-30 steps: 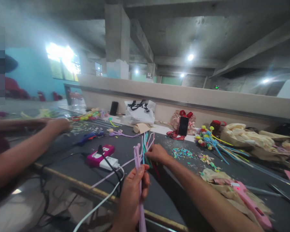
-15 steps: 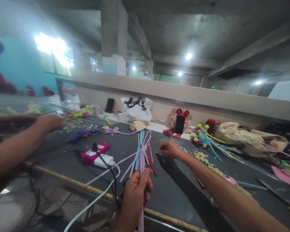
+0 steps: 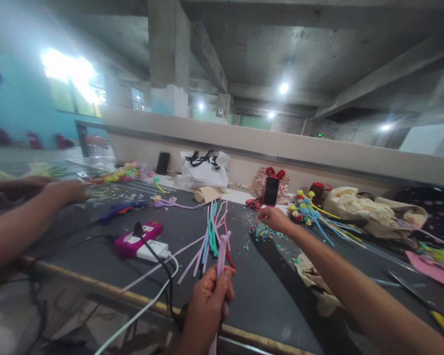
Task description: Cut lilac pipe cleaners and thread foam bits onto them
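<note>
Hands are split: left hand (image 3: pixel 207 308) is closed on a stem (image 3: pixel 220 256), while right hand (image 3: pixel 276 218), loosely curled and empty, is stretched toward beads (image 3: pixel 262 231), so a pinch is needed next.

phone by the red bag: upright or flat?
Upright: the phone stands on end, leaning back against the red bag.

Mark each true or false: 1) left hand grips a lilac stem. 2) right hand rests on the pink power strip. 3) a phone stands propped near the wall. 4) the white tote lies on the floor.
1) The left hand grips a lilac stem: true.
2) The right hand rests on the power strip: false, it reaches out over the small coloured bits, apart from the strip.
3) A phone stands propped near the wall: true.
4) The tote lies on the floor: false, it sits on the table.
</note>
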The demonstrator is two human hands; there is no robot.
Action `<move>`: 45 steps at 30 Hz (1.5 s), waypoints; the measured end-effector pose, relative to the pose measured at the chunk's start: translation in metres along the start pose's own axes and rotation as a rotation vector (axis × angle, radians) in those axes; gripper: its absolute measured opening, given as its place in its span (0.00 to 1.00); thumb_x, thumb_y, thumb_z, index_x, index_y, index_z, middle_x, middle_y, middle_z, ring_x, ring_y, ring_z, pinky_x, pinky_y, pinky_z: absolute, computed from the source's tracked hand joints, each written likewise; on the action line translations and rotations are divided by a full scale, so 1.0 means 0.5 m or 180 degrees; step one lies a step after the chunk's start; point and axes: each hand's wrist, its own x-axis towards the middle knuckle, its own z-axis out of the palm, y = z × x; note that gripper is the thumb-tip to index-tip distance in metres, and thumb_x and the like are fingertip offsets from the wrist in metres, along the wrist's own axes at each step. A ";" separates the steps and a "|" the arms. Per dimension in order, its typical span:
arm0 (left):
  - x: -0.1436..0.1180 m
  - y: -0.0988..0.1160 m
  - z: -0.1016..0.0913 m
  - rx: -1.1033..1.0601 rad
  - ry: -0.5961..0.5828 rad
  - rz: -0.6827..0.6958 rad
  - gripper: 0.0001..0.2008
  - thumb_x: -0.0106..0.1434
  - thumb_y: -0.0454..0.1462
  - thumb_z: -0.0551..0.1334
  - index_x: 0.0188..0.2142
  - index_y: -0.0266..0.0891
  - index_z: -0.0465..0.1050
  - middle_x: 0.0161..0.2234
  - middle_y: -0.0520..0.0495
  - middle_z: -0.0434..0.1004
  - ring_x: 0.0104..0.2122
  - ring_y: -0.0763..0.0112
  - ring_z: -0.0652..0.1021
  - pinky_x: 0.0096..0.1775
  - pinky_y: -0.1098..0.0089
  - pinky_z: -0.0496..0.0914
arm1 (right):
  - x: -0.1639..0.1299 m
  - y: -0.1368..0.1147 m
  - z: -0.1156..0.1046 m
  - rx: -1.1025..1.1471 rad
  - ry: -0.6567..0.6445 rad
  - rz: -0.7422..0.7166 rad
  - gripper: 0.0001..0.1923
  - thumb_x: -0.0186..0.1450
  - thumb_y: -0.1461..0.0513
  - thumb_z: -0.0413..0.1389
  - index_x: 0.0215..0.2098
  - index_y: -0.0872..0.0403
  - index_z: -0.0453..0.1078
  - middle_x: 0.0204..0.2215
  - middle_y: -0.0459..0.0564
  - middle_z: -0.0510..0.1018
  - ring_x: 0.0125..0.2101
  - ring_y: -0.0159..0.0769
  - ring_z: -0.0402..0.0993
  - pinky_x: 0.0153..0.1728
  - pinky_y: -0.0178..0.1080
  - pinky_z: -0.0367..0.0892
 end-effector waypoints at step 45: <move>0.073 0.047 0.092 0.1447 -0.0824 0.0164 0.16 0.56 0.39 0.48 0.45 0.40 0.55 0.23 0.57 0.66 0.09 0.85 0.59 0.11 0.81 0.53 | -0.152 0.081 -0.034 0.0315 -0.1089 -0.0062 0.10 0.61 0.60 0.51 0.37 0.59 0.67 0.33 0.46 0.73 0.29 0.31 0.70 0.29 0.37 0.67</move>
